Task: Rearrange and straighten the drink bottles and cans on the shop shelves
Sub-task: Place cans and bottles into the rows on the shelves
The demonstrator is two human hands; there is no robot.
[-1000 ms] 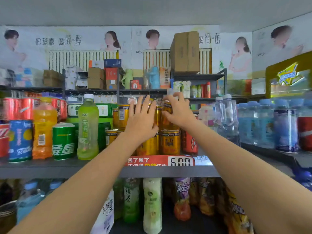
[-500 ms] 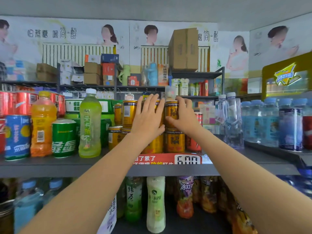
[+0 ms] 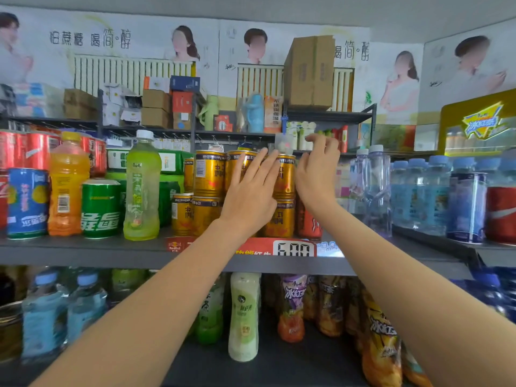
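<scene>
Gold cans stand two high at the middle of the grey shelf (image 3: 83, 255). Upper gold cans (image 3: 208, 174) sit on lower gold cans (image 3: 205, 216). My left hand (image 3: 251, 194) lies flat with straight fingers against the front of the stack, covering one column. The rightmost upper gold can (image 3: 285, 177) stands on another gold can (image 3: 280, 219). My right hand (image 3: 318, 171) is just to the right of that upper can, fingers loosely bent and raised, holding nothing. A red can (image 3: 308, 223) stands behind my right wrist.
Left of the stack stand a green tea bottle (image 3: 142, 185), a green can (image 3: 100, 208), an orange bottle (image 3: 68, 185) and a blue can (image 3: 26, 202). Water bottles (image 3: 374, 188) crowd the right. A red price tag (image 3: 293, 247) hangs on the shelf edge. More bottles (image 3: 244, 317) fill the lower shelf.
My right hand has let go of the upper right gold can and lifted beside it. My left hand stays flat on the stack, shifted slightly right.
</scene>
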